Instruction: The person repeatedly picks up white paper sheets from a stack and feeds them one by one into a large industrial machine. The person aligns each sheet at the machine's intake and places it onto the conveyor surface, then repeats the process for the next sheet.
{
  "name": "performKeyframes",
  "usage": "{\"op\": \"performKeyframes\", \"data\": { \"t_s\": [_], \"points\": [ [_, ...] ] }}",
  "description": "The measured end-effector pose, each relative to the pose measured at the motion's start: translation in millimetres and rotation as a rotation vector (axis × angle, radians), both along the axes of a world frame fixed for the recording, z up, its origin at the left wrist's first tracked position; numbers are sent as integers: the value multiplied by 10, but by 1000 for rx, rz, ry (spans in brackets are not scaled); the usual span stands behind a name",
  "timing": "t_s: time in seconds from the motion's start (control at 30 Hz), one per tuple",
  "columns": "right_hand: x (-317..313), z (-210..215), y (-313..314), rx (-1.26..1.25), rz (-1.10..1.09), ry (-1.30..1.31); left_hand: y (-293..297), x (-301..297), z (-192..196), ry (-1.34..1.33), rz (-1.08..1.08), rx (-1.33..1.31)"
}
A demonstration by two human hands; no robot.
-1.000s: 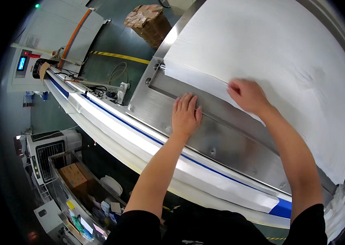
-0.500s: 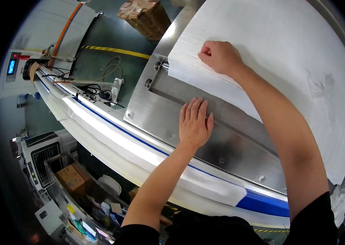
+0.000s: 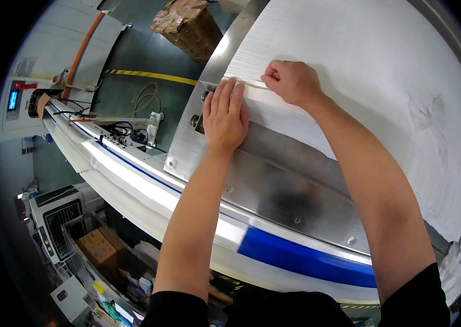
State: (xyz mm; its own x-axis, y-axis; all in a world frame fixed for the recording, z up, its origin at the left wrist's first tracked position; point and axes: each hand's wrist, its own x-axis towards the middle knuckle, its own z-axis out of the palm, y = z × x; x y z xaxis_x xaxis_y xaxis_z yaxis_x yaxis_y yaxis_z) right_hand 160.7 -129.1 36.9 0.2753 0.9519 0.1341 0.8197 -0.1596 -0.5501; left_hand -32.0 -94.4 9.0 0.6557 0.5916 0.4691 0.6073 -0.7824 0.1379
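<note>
I view the white sheet stack point(image 3: 361, 54) on the metal surface point(image 3: 279, 185). Left hand point(image 3: 225, 117): released, fingers extended at the stack's near edge. Right hand point(image 3: 294, 83): curled alongside; its grip I cannot tell.

The person's left hand point(image 3: 225, 122) lies with its fingers straight and close together, fingertips at the near left edge of a large white stack of thin, soft-looking layers point(image 3: 361, 49). The right hand point(image 3: 295, 84) is curled, knuckles up, over the same edge just beside it; whether it grips a layer cannot be told. The stack rests on a brushed stainless-steel worktop point(image 3: 274, 188), with a glossy blue strip point(image 3: 307, 260) along its near side. Beyond, a battered brown cardboard box point(image 3: 189, 32) stands on the dark green floor point(image 3: 132, 46), near yellow-and-black striped tape point(image 3: 154, 75).
</note>
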Motion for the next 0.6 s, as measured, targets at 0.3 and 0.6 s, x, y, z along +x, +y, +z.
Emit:
{"op": "performKeyframes", "data": {
  "t_s": [0.3, 0.6],
  "points": [
    [-61, 193, -194, -12, 43, 124, -32, -211, 127, 52, -57, 125],
    [334, 87, -2599, 16, -390, -291, 132, -252, 625, 582, -207, -94]
  ]
}}
